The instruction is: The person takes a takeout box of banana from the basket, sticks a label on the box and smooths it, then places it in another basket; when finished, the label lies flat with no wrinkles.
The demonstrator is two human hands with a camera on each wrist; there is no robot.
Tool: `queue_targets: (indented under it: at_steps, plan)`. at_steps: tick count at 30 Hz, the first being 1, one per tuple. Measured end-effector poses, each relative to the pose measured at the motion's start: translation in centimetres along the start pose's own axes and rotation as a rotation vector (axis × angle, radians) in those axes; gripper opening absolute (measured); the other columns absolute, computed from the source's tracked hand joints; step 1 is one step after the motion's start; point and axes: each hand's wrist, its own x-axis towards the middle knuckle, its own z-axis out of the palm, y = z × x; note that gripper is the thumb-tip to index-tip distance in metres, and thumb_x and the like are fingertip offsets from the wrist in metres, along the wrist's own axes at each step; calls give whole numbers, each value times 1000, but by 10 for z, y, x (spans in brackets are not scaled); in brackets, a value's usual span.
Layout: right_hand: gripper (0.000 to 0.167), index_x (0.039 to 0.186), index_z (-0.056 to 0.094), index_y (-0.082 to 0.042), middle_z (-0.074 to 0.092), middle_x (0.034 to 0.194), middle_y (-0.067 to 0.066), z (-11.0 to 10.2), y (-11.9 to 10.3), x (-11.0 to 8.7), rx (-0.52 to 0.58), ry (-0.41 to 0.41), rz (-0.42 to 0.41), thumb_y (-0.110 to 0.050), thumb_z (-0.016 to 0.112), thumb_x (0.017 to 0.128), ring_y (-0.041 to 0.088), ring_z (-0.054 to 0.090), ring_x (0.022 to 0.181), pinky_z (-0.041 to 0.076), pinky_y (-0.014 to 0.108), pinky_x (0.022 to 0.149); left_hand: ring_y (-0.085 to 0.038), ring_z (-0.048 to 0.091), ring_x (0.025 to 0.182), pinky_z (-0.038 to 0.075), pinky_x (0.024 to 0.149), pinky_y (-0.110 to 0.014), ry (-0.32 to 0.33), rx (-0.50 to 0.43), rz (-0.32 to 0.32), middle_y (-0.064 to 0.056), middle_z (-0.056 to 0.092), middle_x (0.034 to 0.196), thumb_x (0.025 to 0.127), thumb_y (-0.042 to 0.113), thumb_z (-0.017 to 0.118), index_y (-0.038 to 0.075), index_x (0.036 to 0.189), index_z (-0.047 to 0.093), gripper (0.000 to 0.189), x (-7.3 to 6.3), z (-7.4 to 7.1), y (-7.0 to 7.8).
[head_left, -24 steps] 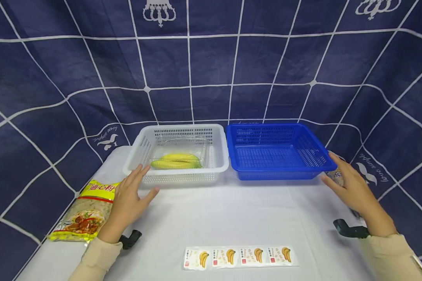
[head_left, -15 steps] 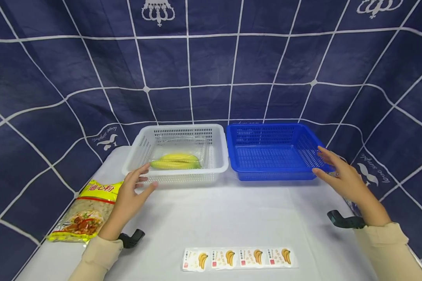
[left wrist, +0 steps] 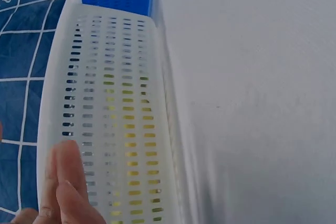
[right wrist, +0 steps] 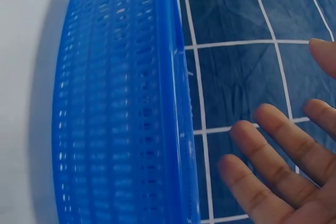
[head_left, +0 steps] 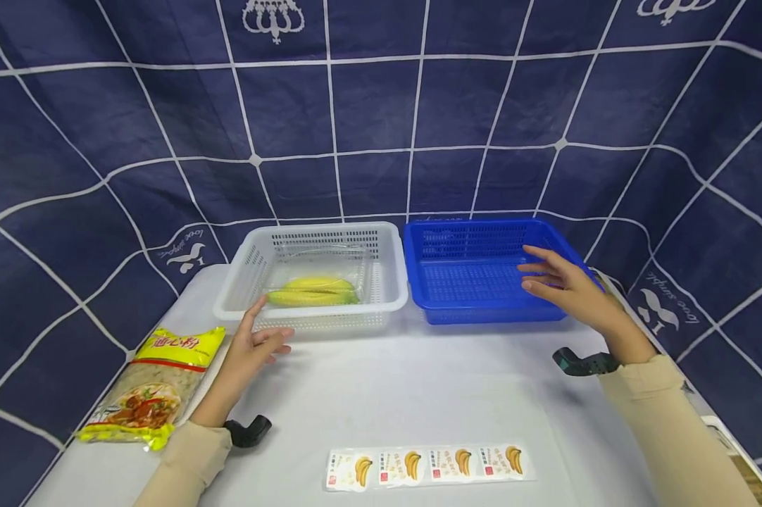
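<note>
The white basket [head_left: 381, 307] stood on the table [head_left: 419, 387], its side against or just beside the blue basket [head_left: 470, 314]. Both looked like thin perforated plastic: light, probably a little flexible along the walls, smooth enough to slide on the cloth. You would have had the surest hold under the rolled rims at the two short ends; a pinch on one wall might have tipped or flexed it. In the white one lay a clear container [head_left: 320, 260] with yellow-green fruit [head_left: 314, 291] showing through, likely its main weight; such film-thin plastic would probably dent and slip, so the fruit wanted gentle fingers.

Your left hand [head_left: 248, 352] was by the white basket's front left corner, index finger reaching forward, the others loosely bent, holding nothing; whether the fingertip touched the rim you could not tell. Your right hand [head_left: 565, 285], fingers relaxed and apart, hung over the blue basket's right end with nothing in it.

Farther off lay a yellow-ended food bag [head_left: 149, 391] and a banana-printed strip [head_left: 428, 466].
</note>
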Motion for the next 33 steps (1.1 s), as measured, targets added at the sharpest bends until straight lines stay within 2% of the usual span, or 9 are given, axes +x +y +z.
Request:
queue_targets:
  at_steps: [4,9,11,14,17,19,23,28,33]
  plan:
    - [67,168,28,2,56,149,35,5,-5,13,43,-54,20,-8,60,111,-9,63,113,51,11,94,0,72,83,55,75,-26,46,-13,-61,-3,82,113,104,17,72,18,175,6,97,4,4,-2]
    - [64,168,28,3,59,146,30,10,-6,28,139,-96,18,-6,57,111,-2,67,115,54,16,96,2,70,86,56,75,-25,145,-68,-89,2,78,118,103,19,74,23,174,12,95,10,11,-6]
    - [63,167,28,5,63,143,22,13,-5,35,187,-105,14,-5,56,111,1,69,116,56,19,96,-1,70,84,56,72,-25,190,-96,-81,5,75,112,101,18,77,21,173,16,94,13,14,-6]
    - [63,167,27,5,62,143,21,19,-5,43,232,-118,30,-5,54,112,3,70,116,57,22,97,-6,71,78,56,67,-23,240,-129,-66,4,70,106,98,15,81,17,170,21,93,16,19,-6]
    - [63,169,25,3,56,149,32,26,-8,51,232,-137,56,-9,53,114,4,69,117,57,24,99,-7,71,76,55,65,-22,266,-158,-57,-1,68,107,96,12,84,17,168,23,94,17,24,-6]
    - [63,169,25,0,54,151,33,29,-10,56,233,-145,76,-12,53,114,6,69,118,57,25,100,-7,70,75,55,65,-22,274,-172,-51,-4,67,107,95,12,85,17,167,22,96,17,28,-6]
    - [63,170,26,-3,55,152,32,38,-11,66,244,-154,99,-16,53,115,13,68,122,57,28,101,-4,70,73,55,63,-22,307,-206,-24,2,69,98,92,9,87,15,163,24,95,19,34,-7]
    - [62,170,26,-3,52,154,34,50,-11,81,291,-171,110,-14,52,115,14,68,122,57,32,103,-1,68,69,53,61,-20,358,-207,-3,7,69,88,90,11,90,13,159,27,93,22,40,-8]
    - [63,170,26,-2,50,156,35,62,-14,94,341,-183,122,-10,54,114,22,67,124,55,43,108,-6,66,67,51,59,-19,384,-209,14,7,69,85,90,11,90,9,154,30,88,24,42,-9]
